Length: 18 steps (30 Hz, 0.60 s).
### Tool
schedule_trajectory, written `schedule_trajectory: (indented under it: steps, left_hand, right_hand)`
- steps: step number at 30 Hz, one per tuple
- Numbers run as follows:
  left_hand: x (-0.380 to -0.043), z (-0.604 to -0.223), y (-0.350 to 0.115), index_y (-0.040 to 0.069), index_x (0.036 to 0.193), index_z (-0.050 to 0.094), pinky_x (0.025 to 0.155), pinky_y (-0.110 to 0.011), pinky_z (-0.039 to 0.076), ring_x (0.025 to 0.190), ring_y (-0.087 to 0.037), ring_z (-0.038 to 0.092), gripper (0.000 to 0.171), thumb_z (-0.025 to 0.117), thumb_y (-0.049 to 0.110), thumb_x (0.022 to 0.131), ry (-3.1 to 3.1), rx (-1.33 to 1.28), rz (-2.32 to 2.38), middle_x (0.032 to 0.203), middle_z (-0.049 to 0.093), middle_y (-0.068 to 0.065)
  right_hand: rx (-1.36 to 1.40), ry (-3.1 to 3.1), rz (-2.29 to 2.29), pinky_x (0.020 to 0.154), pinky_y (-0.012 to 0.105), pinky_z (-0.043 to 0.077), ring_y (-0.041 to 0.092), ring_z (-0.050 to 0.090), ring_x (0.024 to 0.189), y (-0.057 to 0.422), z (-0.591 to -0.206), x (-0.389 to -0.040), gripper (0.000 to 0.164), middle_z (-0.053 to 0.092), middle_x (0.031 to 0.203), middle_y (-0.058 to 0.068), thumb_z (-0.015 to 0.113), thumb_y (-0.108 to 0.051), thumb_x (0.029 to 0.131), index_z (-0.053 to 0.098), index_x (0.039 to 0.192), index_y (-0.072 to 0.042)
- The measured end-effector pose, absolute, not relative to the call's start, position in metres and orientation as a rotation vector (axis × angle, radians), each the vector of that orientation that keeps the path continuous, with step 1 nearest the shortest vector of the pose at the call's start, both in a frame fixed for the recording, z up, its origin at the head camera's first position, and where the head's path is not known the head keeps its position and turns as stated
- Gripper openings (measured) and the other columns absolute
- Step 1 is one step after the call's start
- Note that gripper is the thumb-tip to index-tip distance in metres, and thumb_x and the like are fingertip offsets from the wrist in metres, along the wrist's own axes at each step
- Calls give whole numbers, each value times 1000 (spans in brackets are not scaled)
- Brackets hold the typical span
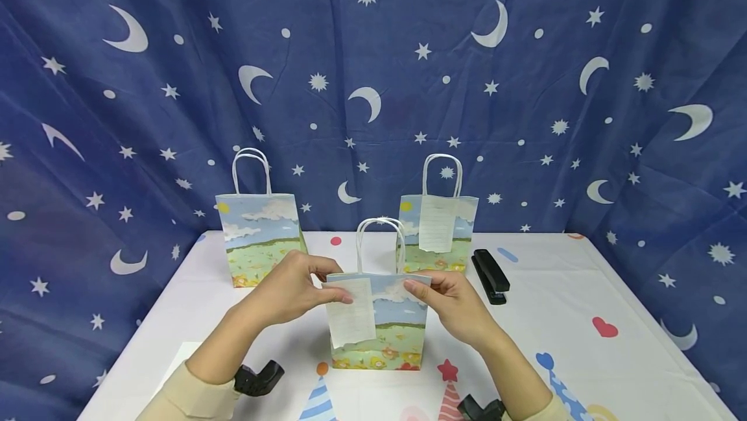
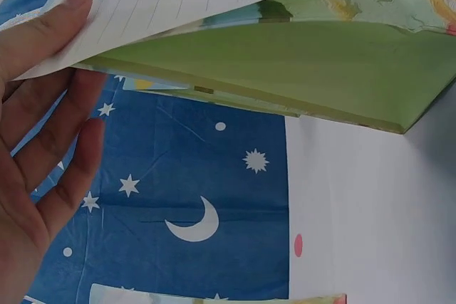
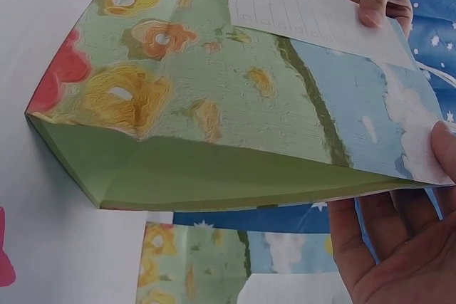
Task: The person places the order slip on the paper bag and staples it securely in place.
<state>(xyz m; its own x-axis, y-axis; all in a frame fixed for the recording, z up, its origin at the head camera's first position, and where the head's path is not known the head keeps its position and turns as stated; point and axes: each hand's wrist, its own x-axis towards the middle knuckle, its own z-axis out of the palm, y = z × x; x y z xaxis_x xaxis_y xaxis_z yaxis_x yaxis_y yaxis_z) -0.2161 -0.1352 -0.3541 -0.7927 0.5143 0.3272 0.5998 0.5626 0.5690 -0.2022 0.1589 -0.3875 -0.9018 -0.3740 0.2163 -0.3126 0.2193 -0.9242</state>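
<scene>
A small paper gift bag (image 1: 403,327) with a painted meadow-and-sky print and white handles stands at the front middle of the table. Over its upper left front lies a lined paper slip (image 1: 353,324) with a torn lower edge. My left hand (image 1: 292,291) pinches slip and bag together at the top left corner, thumb (image 2: 68,16) in front on the paper, other fingers behind. At the opposite top corner, my right hand (image 1: 458,307) pinches the bag's edge, thumb in front. Both wrist views show the bag's green side panel (image 3: 214,172) folded inward.
Behind stand two matching bags: one at the back left (image 1: 262,226), another at the back right (image 1: 408,255) with a lined slip (image 1: 436,223) on its front. A black stapler (image 1: 490,275) lies right of that one. A star-and-moon curtain (image 1: 373,71) hangs behind the white patterned tablecloth (image 1: 560,304).
</scene>
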Motion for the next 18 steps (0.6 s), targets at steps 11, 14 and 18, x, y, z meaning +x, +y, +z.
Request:
schedule_trajectory:
  steps: [11,14,18]
  left_hand:
    - [-217,-357,-128,27,59,42,47,-18,28,53,0,33,46,76,54,73,-2604,-874,-1009,58,28,16]
    - [-217,-358,-126,25,59,35,47,-19,24,52,1,27,53,76,55,73,-2596,-848,-1002,59,19,15]
    - [-216,-360,-120,24,59,37,45,-20,18,49,1,22,53,76,59,70,-2588,-795,-954,57,17,15]
  right_hand:
    - [-699,2410,-1810,42,32,16,12,18,48,158,-387,-202,46,20,56,4,61,-25,96,42,61,-2]
    - [-696,2426,-1806,42,32,17,12,18,48,158,-387,-202,29,21,56,2,62,-25,95,63,74,-5]
    - [-720,2446,-1795,44,29,25,11,24,51,159,-388,-201,18,34,58,0,61,-24,96,73,106,-16]
